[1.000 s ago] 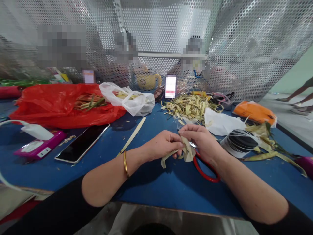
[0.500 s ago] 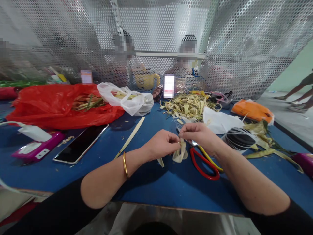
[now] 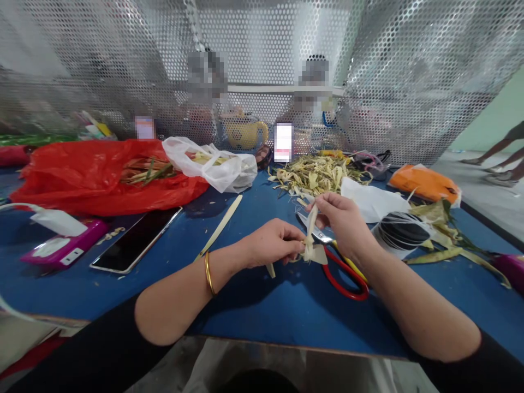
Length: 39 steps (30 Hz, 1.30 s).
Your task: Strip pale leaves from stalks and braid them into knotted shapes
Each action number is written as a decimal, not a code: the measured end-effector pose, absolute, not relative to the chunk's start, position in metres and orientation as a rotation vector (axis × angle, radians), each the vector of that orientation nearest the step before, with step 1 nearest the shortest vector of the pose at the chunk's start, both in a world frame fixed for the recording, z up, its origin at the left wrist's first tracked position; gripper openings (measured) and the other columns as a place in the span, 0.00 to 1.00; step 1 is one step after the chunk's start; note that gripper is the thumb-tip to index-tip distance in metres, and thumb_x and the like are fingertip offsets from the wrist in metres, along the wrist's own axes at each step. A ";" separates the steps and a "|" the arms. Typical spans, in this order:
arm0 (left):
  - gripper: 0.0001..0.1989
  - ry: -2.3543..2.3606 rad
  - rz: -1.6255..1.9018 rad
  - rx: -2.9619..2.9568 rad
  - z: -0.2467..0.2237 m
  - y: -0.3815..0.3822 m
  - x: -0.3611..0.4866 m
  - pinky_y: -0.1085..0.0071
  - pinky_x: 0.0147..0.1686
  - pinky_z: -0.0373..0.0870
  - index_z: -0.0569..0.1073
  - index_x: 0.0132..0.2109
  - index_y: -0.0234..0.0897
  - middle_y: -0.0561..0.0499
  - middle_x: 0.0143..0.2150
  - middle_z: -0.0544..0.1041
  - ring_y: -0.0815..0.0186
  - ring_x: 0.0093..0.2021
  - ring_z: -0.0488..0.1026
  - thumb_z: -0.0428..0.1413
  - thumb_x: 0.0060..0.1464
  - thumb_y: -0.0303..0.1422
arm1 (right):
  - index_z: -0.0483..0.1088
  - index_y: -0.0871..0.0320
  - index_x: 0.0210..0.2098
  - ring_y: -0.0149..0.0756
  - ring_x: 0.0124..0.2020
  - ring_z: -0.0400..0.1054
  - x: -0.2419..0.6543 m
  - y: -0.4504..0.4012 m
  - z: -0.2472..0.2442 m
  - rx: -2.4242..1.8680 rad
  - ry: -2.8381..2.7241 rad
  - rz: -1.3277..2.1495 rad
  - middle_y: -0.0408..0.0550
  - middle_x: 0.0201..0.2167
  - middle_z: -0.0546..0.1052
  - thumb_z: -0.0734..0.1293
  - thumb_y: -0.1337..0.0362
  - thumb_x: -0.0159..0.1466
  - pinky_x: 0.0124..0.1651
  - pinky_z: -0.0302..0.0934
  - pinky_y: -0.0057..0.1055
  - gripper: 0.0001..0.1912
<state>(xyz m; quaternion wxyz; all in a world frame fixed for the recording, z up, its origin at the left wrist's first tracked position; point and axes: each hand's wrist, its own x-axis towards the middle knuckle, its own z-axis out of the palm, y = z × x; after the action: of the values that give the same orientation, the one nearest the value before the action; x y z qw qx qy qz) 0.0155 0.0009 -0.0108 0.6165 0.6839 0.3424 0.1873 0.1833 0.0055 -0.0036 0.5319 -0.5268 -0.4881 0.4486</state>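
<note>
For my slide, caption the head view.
Left hand and right hand hold a pale, narrow plant strip beside red-and-yellow-handled metal scissors.

Pale strip (image 3: 311,225) now upright in right fingers (image 3: 327,204)

pale cream husk strip (image 3: 310,241), thin, bunched abt mid, held btwn both hands: upper end near upright, pinched in r hand (image 3: 341,219); lower part in l hand's (image 3: 276,243) fingertips, w/ flat flap sticking out right.

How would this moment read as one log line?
left hand: holds pale strip | right hand: holds strip's upper end | scissors: on table
</note>
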 end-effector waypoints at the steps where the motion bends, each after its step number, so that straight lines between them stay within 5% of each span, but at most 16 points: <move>1: 0.06 0.784 0.405 1.577 -0.010 0.001 0.015 0.76 0.22 0.58 0.73 0.25 0.35 0.56 0.20 0.66 0.73 0.19 0.60 0.53 0.47 0.29 | 0.65 0.57 0.24 0.24 0.15 0.57 0.183 0.005 -0.003 -1.245 -1.111 1.128 0.41 0.20 0.72 0.70 0.55 0.53 0.19 0.51 0.25 0.14; 8: 0.09 0.676 0.361 1.711 -0.006 0.002 0.013 0.75 0.27 0.56 0.69 0.23 0.35 0.56 0.21 0.66 0.73 0.24 0.60 0.51 0.49 0.25 | 0.66 0.58 0.24 0.25 0.14 0.61 0.184 0.007 -0.003 -1.167 -0.919 1.151 0.42 0.19 0.73 0.72 0.57 0.54 0.19 0.56 0.23 0.13; 17: 0.10 0.707 0.363 1.412 -0.005 0.002 0.016 0.73 0.21 0.47 0.73 0.26 0.33 0.52 0.25 0.72 0.75 0.20 0.55 0.52 0.52 0.33 | 0.63 0.57 0.25 0.25 0.17 0.67 0.184 0.007 -0.001 -1.164 -0.878 1.144 0.41 0.23 0.75 0.70 0.59 0.58 0.21 0.61 0.23 0.13; 25: 0.13 0.768 0.425 1.538 -0.014 0.000 0.017 0.75 0.27 0.58 0.80 0.29 0.33 0.52 0.21 0.74 0.72 0.24 0.66 0.60 0.50 0.40 | 0.64 0.58 0.26 0.27 0.20 0.70 0.178 0.004 -0.003 -1.018 -0.914 1.071 0.40 0.23 0.75 0.71 0.58 0.56 0.28 0.65 0.25 0.14; 31: 0.12 0.837 0.521 1.362 -0.011 0.001 0.017 0.76 0.21 0.50 0.81 0.32 0.33 0.51 0.21 0.73 0.75 0.21 0.62 0.60 0.50 0.38 | 0.66 0.57 0.33 0.29 0.24 0.72 0.181 0.007 -0.006 -1.143 -0.985 1.016 0.42 0.32 0.76 0.72 0.52 0.55 0.30 0.64 0.27 0.17; 35: 0.13 0.888 0.673 1.241 -0.010 0.008 0.014 0.76 0.18 0.46 0.80 0.33 0.32 0.53 0.22 0.73 0.78 0.17 0.54 0.60 0.50 0.40 | 0.69 0.56 0.37 0.33 0.33 0.73 0.185 0.007 -0.007 -1.212 -1.236 0.925 0.43 0.36 0.75 0.68 0.48 0.58 0.36 0.64 0.29 0.18; 39: 0.14 0.890 0.765 1.181 -0.010 0.013 0.012 0.76 0.18 0.49 0.79 0.32 0.32 0.53 0.22 0.72 0.77 0.17 0.58 0.61 0.48 0.41 | 0.73 0.57 0.32 0.35 0.35 0.70 0.187 0.003 -0.006 -1.161 -1.768 0.858 0.44 0.29 0.76 0.62 0.52 0.64 0.39 0.61 0.30 0.16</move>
<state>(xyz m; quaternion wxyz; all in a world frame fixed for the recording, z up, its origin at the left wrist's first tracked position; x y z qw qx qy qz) 0.0118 0.0130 -0.0102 0.6731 0.5244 0.3955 0.3399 0.1866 0.0034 -0.0059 0.4165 -0.4626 -0.7041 0.3416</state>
